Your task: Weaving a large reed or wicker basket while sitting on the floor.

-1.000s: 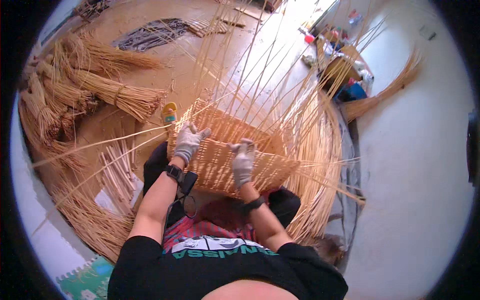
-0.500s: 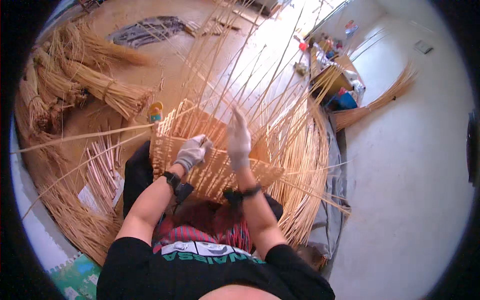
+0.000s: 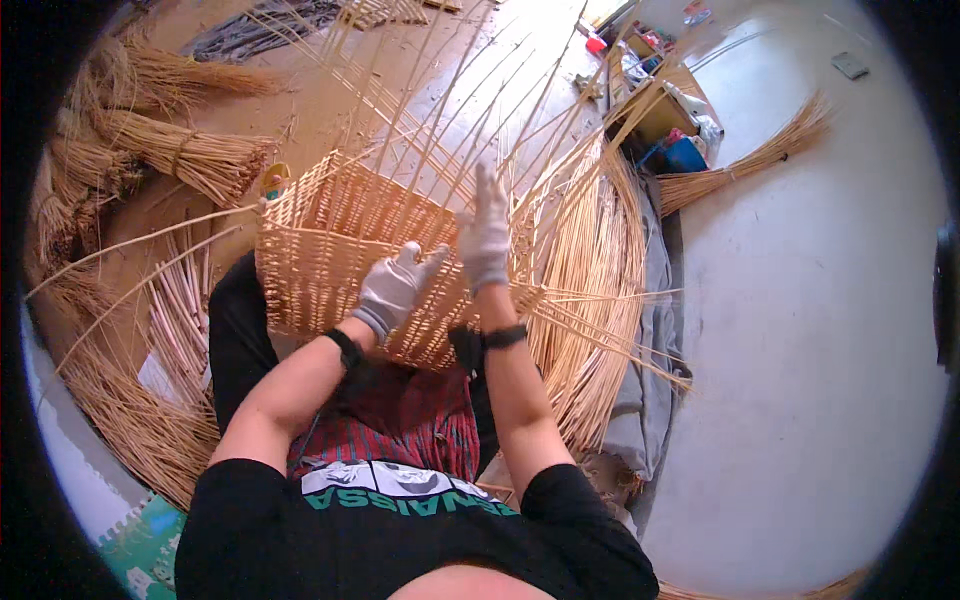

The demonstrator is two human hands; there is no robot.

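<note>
A tan woven wicker basket (image 3: 300,265) rests tilted across my lap, with long unwoven canes (image 3: 425,145) rising from its far side. My left hand (image 3: 392,290), in a pale work glove, lies against the near wall just below the rim, its fingers stretched out and apart. My right hand (image 3: 485,238), gloved too, is raised at the rim's right part with fingers pointing up and extended. Some canes pass close by its fingers; I see none gripped. A few long canes (image 3: 160,255) stick out from the basket's left corner.
Loose canes (image 3: 590,300) lie in a thick spread on grey cloth (image 3: 650,370) to my right. Tied cane bundles (image 3: 185,150) and short sticks (image 3: 182,315) are on the left floor. One bundle (image 3: 750,160) leans by the white wall, near a cluttered box (image 3: 665,115).
The basket has shifted left and turned slightly. My left hand has gone from a closed fist to stretched fingers. My right hand stays raised, its fingers now more spread.
</note>
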